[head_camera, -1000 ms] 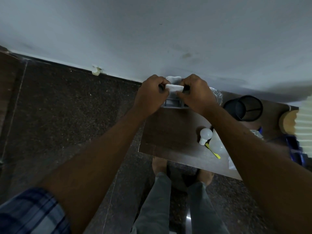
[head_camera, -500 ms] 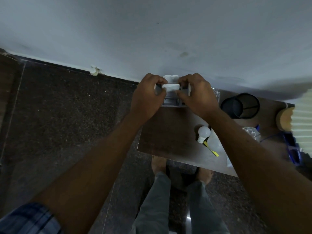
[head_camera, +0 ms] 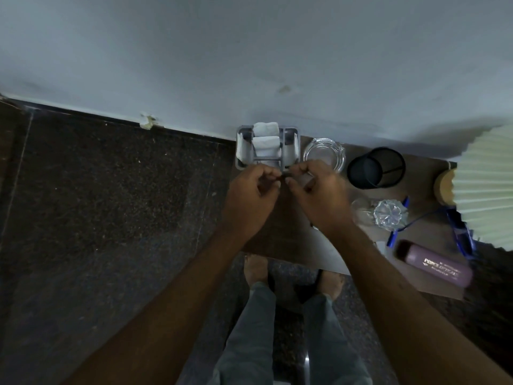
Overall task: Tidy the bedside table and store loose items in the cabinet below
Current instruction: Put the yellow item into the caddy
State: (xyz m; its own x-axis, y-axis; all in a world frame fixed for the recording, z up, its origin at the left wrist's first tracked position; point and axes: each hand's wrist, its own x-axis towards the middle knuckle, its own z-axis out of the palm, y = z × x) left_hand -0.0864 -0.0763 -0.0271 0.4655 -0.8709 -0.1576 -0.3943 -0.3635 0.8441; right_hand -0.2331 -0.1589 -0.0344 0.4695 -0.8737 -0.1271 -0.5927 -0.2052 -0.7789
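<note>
Both hands, left hand [head_camera: 251,194] and right hand [head_camera: 316,195], pinch fingers together at the grey organiser's [head_camera: 268,147] near edge; what they grip cannot be told. Glass ashtray [head_camera: 324,154], mesh cup [head_camera: 376,168] crowd the worktop [head_camera: 280,237] rightward, wall behind.

L hand [head_camera: 254,190] & R hand [head_camera: 316,190] curled, fingertips nearly touching.

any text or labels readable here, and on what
"PRINCE OPTICAL" (last letters blurred): on the purple case lying at the right end of the bedside table.
A smaller line under it: too blurred to read.
No other text shows.
</note>
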